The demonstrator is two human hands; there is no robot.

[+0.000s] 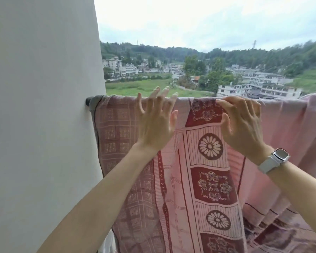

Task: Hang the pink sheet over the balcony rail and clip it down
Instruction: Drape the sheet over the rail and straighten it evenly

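The pink sheet (204, 179), patterned with dark red squares and white flowers, hangs draped over the balcony rail (88, 101), whose dark end meets the white wall. Cloth hides the rest of the rail. My left hand (156, 123) is raised in front of the sheet near the rail, fingers spread and holding nothing. Just to its right, my right hand (242, 121), with a white watch on the wrist, pinches the sheet's top fold at the rail with fingertips and thumb. No clip is in view.
A white wall (42, 115) fills the left side, right next to the sheet's left edge. Beyond the rail lie open air, a green field, buildings and wooded hills. More pink cloth bunches at the lower right (281, 230).
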